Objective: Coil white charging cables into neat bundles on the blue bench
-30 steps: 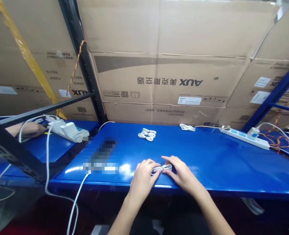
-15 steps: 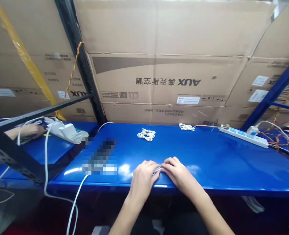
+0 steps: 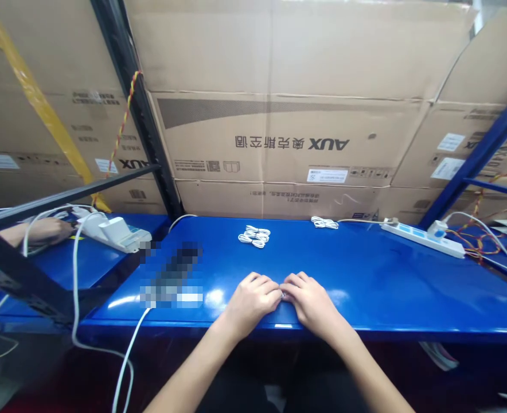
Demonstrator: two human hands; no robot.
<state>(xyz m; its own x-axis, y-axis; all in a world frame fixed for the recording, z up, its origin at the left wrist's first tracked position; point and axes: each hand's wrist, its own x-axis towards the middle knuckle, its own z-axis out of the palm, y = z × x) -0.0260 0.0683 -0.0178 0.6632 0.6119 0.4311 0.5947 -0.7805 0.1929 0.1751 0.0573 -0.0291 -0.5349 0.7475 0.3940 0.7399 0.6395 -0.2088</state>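
Observation:
Close together over the front edge of the blue table (image 3: 386, 287), my left hand (image 3: 253, 301) and my right hand (image 3: 311, 303) meet with curled fingers. A bit of white cable (image 3: 283, 295) shows between the fingertips; the rest is hidden in the left hand. Both hands are closed on it, fingertips touching or nearly so. Beyond them lies a tied white cable bundle (image 3: 254, 236). Farther back is another white cable bundle (image 3: 324, 222), near the cardboard.
A white power strip (image 3: 425, 240) lies at the back right, another power strip (image 3: 118, 232) at the left. A blurred-out dark object (image 3: 176, 272) lies left, with a white cord (image 3: 128, 355). Another person's hand (image 3: 51, 229) is beyond the black post (image 3: 128, 97). Cardboard boxes (image 3: 219, 51) stand behind.
My left hand has turned and closed over the white cable, so less of it shows. My right hand has stayed beside it. The view has shifted slightly.

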